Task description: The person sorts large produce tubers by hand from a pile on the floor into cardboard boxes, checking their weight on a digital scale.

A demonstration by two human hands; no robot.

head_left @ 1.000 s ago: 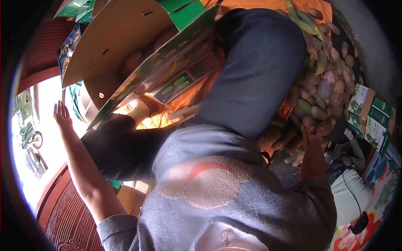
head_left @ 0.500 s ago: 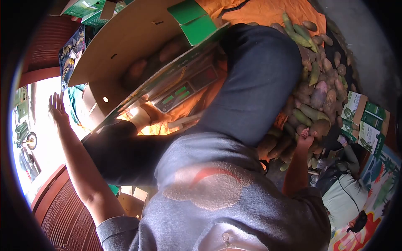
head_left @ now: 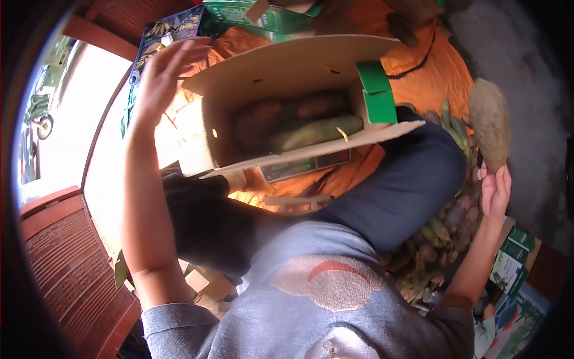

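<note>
My right hand [head_left: 495,191] grips a large brown tuber [head_left: 489,122] by its narrow lower end and holds it up at the far right, over the pile. Beside the left end of the open cardboard box [head_left: 218,152] is my left hand [head_left: 164,78], slightly blurred, its fingers apart and nothing in them. Inside the box lie a long green gourd-like vegetable [head_left: 317,133] and several brownish tubers [head_left: 263,113] in shadow. The box stands on a digital scale [head_left: 287,170], whose display is partly covered by the box.
A pile of tubers and green vegetables [head_left: 439,230] lies beyond my right leg [head_left: 400,185]. Orange sheeting [head_left: 439,78] covers the ground. Green-and-white cartons [head_left: 514,257] stand at the lower right, another green carton [head_left: 257,15] at the top. A carved reddish wooden panel [head_left: 78,263] is at left.
My right hand has lifted the large tuber from the pile, out to the right. My left hand has moved right towards the box. The view has turned, so more of the box's inside shows.
</note>
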